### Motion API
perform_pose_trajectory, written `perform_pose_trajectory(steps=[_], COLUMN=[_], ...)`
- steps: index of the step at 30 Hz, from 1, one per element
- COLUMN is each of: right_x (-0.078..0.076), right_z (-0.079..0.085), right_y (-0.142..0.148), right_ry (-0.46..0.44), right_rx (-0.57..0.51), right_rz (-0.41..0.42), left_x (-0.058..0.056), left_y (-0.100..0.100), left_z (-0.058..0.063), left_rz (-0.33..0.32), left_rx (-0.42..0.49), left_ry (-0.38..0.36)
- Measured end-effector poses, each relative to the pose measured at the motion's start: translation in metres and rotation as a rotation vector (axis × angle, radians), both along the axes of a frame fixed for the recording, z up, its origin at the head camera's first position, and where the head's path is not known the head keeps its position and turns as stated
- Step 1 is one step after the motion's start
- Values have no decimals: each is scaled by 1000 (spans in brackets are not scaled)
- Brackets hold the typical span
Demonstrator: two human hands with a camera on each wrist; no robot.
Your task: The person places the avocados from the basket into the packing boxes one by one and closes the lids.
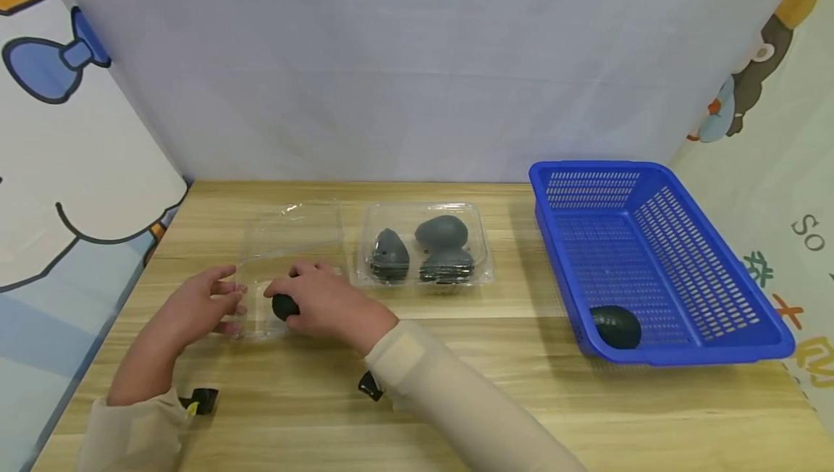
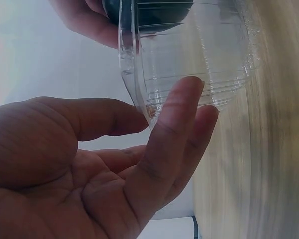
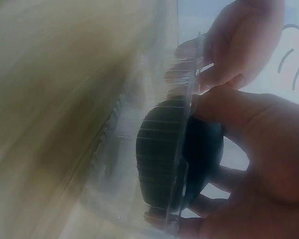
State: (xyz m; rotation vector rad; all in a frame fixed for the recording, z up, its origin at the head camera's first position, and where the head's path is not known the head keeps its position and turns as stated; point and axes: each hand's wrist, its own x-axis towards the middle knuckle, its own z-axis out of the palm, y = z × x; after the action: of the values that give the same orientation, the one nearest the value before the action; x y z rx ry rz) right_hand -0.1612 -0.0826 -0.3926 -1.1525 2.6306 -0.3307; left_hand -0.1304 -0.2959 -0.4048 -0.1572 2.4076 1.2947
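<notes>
A clear plastic clamshell box (image 1: 260, 320) lies with its lid raised toward the back on the left of the table. My right hand (image 1: 329, 305) grips a dark green avocado (image 1: 284, 306) from above, partly down inside the box. In the right wrist view, the avocado (image 3: 162, 149) shows through the clear wall, below and above the rim. At the box's left edge, my left hand (image 1: 202, 305) holds the rim. Its thumb lies at the rim and its fingers (image 2: 172, 114) lie along the outer wall in the left wrist view.
Right of the open box stands a closed clear clamshell (image 1: 423, 240) with several dark avocados inside. A blue slotted basket (image 1: 563, 269) stands at the right with one avocado (image 1: 617, 326) in its near left corner. Cloth walls border the table's back and sides.
</notes>
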Motion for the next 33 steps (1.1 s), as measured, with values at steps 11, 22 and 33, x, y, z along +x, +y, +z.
perform_pose_trajectory(steps=[11, 22, 33], right_x=[-3, -3, -1], right_z=[-5, -8, -9], right_y=[-1, -3, -6], right_ry=[-30, -24, -12], right_rx=[-1, 48, 103], right_rz=[-27, -28, -60], left_x=[1, 2, 3], left_y=[2, 4, 3], left_z=[2, 5, 3], left_rz=[-1, 1, -3], left_rx=[-13, -10, -4], left_ry=[1, 0, 8])
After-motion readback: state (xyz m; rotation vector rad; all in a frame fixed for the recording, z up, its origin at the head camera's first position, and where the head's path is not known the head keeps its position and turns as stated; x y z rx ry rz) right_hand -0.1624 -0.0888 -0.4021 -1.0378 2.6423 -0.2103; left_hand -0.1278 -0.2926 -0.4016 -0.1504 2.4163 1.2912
